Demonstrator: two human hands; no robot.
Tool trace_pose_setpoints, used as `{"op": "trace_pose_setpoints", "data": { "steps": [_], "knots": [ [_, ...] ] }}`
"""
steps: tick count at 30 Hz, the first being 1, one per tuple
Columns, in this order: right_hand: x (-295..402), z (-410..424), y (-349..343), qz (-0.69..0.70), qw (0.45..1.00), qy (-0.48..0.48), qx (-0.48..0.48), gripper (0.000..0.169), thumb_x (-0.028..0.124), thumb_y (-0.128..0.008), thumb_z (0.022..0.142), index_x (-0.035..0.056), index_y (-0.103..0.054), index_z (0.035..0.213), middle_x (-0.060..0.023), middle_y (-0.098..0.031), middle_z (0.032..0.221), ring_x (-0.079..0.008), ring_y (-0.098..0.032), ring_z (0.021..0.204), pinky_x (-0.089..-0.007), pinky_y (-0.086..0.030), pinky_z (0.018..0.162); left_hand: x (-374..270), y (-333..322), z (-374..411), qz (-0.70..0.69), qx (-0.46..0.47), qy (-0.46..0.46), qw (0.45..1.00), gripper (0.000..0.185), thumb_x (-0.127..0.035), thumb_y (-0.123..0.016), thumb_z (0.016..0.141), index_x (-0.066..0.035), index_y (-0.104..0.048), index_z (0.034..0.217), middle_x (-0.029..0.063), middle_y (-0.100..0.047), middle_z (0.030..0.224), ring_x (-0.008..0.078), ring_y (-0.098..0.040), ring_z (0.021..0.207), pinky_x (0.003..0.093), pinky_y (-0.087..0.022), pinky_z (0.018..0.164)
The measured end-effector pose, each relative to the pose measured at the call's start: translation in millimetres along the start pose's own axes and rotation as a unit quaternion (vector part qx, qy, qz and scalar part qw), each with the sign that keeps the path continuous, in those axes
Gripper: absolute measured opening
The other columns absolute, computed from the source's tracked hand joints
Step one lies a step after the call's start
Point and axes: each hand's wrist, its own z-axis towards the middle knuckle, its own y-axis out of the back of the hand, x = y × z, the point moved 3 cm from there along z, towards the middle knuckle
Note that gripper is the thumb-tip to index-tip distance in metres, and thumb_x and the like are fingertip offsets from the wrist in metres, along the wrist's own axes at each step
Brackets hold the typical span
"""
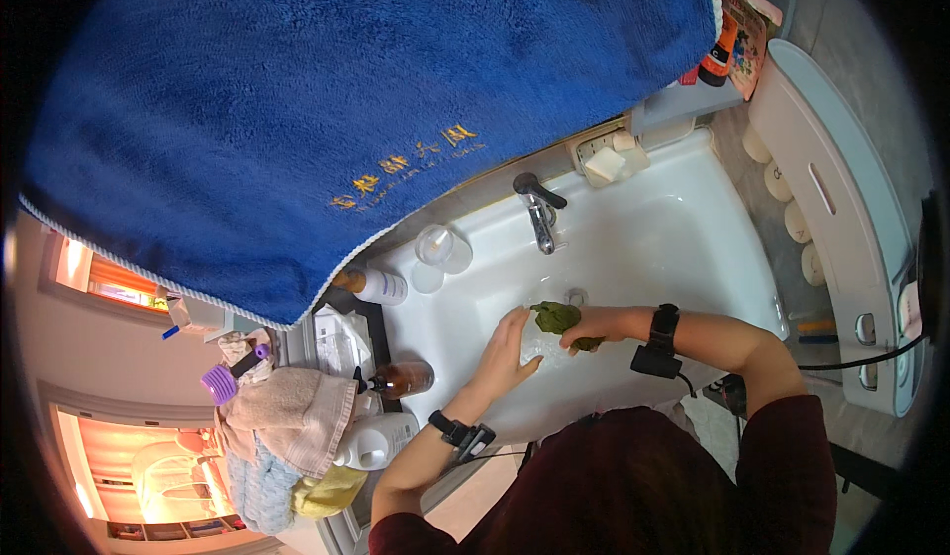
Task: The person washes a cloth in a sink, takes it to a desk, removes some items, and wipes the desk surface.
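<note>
Over the basin of a white washbasin (653,258), my right hand (594,325) grips a bunched, dark green cloth (557,317). Part of the cloth shows above the hand and a smaller bit below the fingers. My left hand (505,358) is just left of the cloth, palm turned towards it, thumb apart and holding nothing. A chrome mixer tap (539,217) with a dark lever rises at the back rim, and a round drain fitting (576,297) sits beyond the cloth. Whether water is running from the tap is hard to tell.
A blue towel (371,95) hangs across the upper view. On the left are an amber pump bottle (404,380), clear cups (445,247), a white jug (378,440) and towels (297,414). A soap dish (612,158) stands on the back rim; a white rack (839,184) is at right.
</note>
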Motion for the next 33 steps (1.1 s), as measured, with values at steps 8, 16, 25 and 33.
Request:
{"op": "trace_pose_setpoints", "data": {
  "steps": [8, 16, 25, 33],
  "knots": [
    [40.0, -24.0, -44.6, 0.098, 0.965, -0.019, 0.241, 0.014, 0.018, -0.063, 0.080, 0.0071, -0.055, 0.083, -0.0019, -0.058, 0.072, -0.0087, -0.051, 0.057, -0.0201, -0.038, 0.045, -7.7, -1.0, 8.5, 0.177, -0.074, -0.253, 0.948, 0.049, -0.010, -0.059, 0.076, -0.013, -0.051, 0.123, 0.0181, -0.042, 0.127, 0.0358, -0.045, 0.115, 0.0468, -0.041, 0.093],
    [32.4, -17.5, -44.8, 0.005, 0.980, -0.048, 0.192, 0.022, 0.019, -0.062, 0.077, 0.0107, -0.047, 0.063, 0.0028, -0.043, 0.053, -0.0073, -0.034, 0.040, -0.0217, -0.021, 0.035, -10.6, -0.7, 33.9, 0.156, -0.019, -0.258, 0.953, 0.027, -0.014, -0.061, 0.072, -0.009, -0.057, 0.099, 0.0068, -0.058, 0.084, 0.0228, -0.060, 0.065, 0.0362, -0.048, 0.054],
    [-17.3, 41.3, -7.6, -0.454, 0.852, 0.221, -0.136, 0.022, 0.019, -0.059, 0.065, -0.0016, -0.054, 0.059, -0.0166, -0.057, 0.056, -0.0325, -0.054, 0.049, -0.0436, -0.040, 0.047, 19.3, -73.1, 49.8, 0.247, 0.151, -0.012, 0.957, 0.009, -0.014, -0.055, 0.078, -0.007, -0.057, 0.085, 0.0118, -0.064, 0.071, 0.0284, -0.065, 0.064, 0.0386, -0.051, 0.054],
    [-47.6, 46.7, -6.1, -0.473, 0.839, 0.142, -0.230, 0.018, 0.018, -0.059, 0.069, -0.0004, -0.060, 0.069, -0.0189, -0.063, 0.069, -0.0373, -0.062, 0.067, -0.0466, -0.050, 0.061, 19.9, -98.5, 48.5, 0.218, 0.272, 0.095, 0.932, 0.011, -0.012, -0.058, 0.077, -0.008, -0.066, 0.084, 0.0124, -0.068, 0.082, 0.0278, -0.067, 0.080, 0.0379, -0.053, 0.067]
  ]
}}
